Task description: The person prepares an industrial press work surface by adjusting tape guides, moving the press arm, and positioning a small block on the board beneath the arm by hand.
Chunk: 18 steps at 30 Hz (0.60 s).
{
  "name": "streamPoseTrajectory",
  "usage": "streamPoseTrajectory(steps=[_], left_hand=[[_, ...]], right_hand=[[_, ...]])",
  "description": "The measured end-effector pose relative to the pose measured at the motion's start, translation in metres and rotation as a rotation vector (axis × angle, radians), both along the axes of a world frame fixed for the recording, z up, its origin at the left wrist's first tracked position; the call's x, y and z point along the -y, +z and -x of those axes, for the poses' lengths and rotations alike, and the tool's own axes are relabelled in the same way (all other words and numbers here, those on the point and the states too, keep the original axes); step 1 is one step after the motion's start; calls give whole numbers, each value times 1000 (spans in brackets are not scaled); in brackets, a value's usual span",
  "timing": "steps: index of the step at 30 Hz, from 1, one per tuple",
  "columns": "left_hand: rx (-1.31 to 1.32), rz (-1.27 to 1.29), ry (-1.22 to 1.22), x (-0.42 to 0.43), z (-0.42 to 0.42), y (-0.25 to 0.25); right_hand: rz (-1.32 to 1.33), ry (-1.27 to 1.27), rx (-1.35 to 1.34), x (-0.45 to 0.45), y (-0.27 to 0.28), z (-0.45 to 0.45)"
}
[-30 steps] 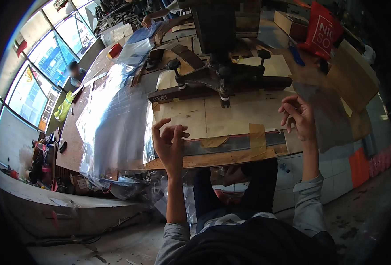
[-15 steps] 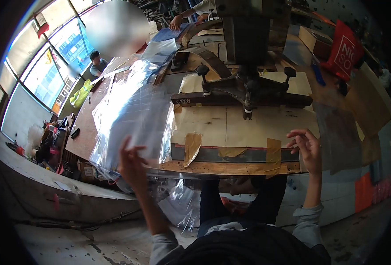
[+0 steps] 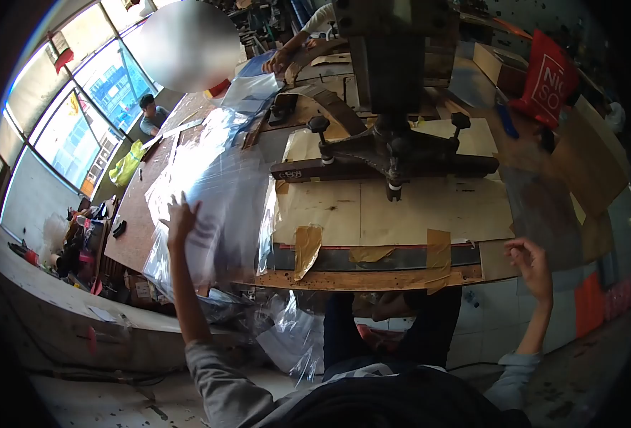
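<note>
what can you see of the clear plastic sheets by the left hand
The clear plastic sheets look thin, glossy and see-through, lying flat, overlapping on the table, left of the pale board. Strong glare whitens their far part; the near left corner looks crinkled. The left hand is over their left side, fingers spread; whether it touches them is unclear.

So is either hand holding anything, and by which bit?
No, nothing seems held: the left hand is spread over the clear plastic sheets, maybe touching them; the right hand is loosely curled, apparently empty.
</note>
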State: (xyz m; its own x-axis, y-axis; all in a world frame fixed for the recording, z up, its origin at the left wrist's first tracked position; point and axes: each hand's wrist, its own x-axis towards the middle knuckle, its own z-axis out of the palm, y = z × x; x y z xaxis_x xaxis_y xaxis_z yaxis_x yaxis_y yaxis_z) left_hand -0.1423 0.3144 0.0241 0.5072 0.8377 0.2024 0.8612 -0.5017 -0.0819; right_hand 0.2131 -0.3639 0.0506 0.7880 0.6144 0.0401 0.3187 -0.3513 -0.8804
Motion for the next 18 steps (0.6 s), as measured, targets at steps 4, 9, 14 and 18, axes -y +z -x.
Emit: streamPoseTrajectory(steps=[4,9,14,18], left_hand=[[61,14,-399,229,-67,-8],[524,103,-820,357,-117,-26],[584,41,-690,363,-123,-34],[618,6,-667,366,-125,-37]], right_hand=[[167,19,475,9,-3,-75],[293,74,740,-22,-17,-178],[163,-37,850,-49,-61,-204],[169,-48,799,-55,-67,-199]])
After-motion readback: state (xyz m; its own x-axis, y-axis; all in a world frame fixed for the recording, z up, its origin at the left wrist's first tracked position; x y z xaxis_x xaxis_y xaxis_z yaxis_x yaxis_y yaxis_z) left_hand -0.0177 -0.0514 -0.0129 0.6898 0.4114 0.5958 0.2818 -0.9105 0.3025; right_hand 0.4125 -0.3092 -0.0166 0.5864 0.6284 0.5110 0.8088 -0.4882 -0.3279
